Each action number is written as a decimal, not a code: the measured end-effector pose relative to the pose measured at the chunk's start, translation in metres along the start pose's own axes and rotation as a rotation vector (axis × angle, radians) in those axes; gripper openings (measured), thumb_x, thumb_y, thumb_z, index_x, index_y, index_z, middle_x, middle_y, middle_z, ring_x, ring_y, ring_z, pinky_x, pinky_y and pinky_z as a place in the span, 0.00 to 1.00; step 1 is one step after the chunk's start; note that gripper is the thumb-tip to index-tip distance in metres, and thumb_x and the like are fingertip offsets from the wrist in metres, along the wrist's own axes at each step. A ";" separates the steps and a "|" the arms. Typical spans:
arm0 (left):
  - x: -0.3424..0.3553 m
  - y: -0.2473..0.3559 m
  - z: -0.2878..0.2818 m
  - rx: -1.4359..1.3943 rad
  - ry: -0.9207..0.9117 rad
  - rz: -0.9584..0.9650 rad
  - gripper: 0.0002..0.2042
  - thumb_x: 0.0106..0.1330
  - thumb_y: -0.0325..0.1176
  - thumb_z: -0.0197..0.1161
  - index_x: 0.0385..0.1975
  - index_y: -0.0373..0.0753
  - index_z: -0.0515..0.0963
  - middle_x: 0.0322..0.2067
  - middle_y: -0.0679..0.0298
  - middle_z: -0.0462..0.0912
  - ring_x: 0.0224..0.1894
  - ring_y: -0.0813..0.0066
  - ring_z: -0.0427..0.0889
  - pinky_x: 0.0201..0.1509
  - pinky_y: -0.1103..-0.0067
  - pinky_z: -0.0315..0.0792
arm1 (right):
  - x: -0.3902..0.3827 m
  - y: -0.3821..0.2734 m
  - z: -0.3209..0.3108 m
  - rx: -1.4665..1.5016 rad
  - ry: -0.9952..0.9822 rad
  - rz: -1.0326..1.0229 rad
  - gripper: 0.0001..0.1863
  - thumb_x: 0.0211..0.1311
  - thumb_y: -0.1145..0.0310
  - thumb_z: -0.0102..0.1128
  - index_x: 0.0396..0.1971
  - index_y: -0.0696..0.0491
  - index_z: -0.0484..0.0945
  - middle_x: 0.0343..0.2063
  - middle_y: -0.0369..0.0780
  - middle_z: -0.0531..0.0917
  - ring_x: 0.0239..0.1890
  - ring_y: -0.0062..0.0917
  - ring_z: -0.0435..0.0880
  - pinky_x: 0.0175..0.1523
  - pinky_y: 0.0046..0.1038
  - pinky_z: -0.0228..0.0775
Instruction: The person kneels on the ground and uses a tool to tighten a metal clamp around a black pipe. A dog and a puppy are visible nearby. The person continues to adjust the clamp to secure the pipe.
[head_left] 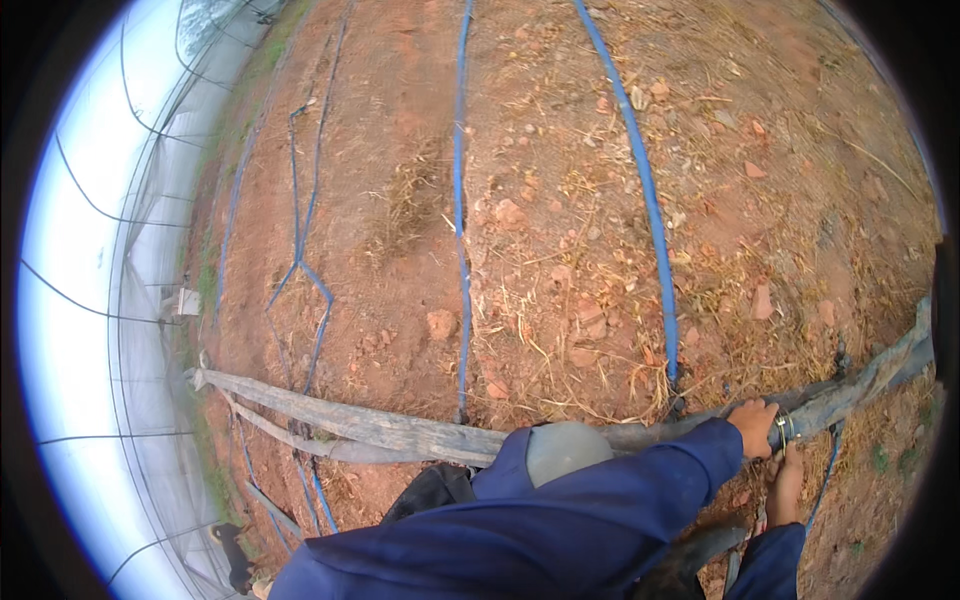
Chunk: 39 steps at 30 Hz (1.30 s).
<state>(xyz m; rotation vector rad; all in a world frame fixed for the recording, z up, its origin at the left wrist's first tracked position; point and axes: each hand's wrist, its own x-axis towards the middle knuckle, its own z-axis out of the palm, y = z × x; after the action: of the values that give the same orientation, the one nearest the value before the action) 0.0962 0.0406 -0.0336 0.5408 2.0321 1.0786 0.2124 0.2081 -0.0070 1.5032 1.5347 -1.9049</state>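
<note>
A long flattened grey hose (pixel 360 425) runs across the ground in front of me, from the far left to the right edge. My left hand (pixel 753 427), at the end of a blue sleeve, lies on its right part with the fingers curled round it. Just right of those fingers, a thin pale wire tie (pixel 784 430) loops over the hose. My right hand (pixel 786 488) comes up from below and is closed at the lower end of the tie. Its fingertips are small in view and partly hidden.
Blue drip lines (pixel 645 180) join the hose and stretch away over reddish soil with straw and stones (pixel 508 213). My bent knee (pixel 568 452) is beside the hose. At left stand a translucent net wall (pixel 150 260), a white box (pixel 188 302) and a dark dog-like animal (pixel 234 558).
</note>
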 end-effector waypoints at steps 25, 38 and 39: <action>0.004 0.003 -0.018 0.071 -0.135 -0.058 0.49 0.49 0.53 0.79 0.71 0.34 0.68 0.61 0.44 0.76 0.65 0.44 0.75 0.68 0.60 0.72 | -0.032 -0.022 0.030 -0.804 0.245 -0.519 0.25 0.80 0.49 0.47 0.30 0.54 0.78 0.18 0.39 0.77 0.26 0.33 0.79 0.35 0.40 0.72; 0.008 -0.002 -0.018 0.072 -0.142 -0.035 0.51 0.48 0.55 0.79 0.72 0.33 0.68 0.63 0.44 0.76 0.66 0.44 0.75 0.70 0.61 0.70 | -0.017 -0.025 0.024 -0.963 0.180 -0.541 0.24 0.80 0.50 0.48 0.29 0.55 0.77 0.17 0.42 0.77 0.26 0.38 0.81 0.37 0.40 0.72; 0.008 -0.002 -0.018 0.070 -0.139 -0.031 0.51 0.48 0.55 0.79 0.72 0.33 0.68 0.64 0.44 0.76 0.66 0.44 0.75 0.70 0.62 0.70 | -0.016 -0.026 0.023 -0.921 0.139 -0.495 0.25 0.80 0.49 0.47 0.30 0.55 0.78 0.17 0.42 0.77 0.25 0.38 0.80 0.37 0.40 0.72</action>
<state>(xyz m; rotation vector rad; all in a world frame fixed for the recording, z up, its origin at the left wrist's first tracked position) 0.0770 0.0359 -0.0321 0.6018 1.9561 0.9281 0.1882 0.1931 0.0186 0.8808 2.5173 -0.9534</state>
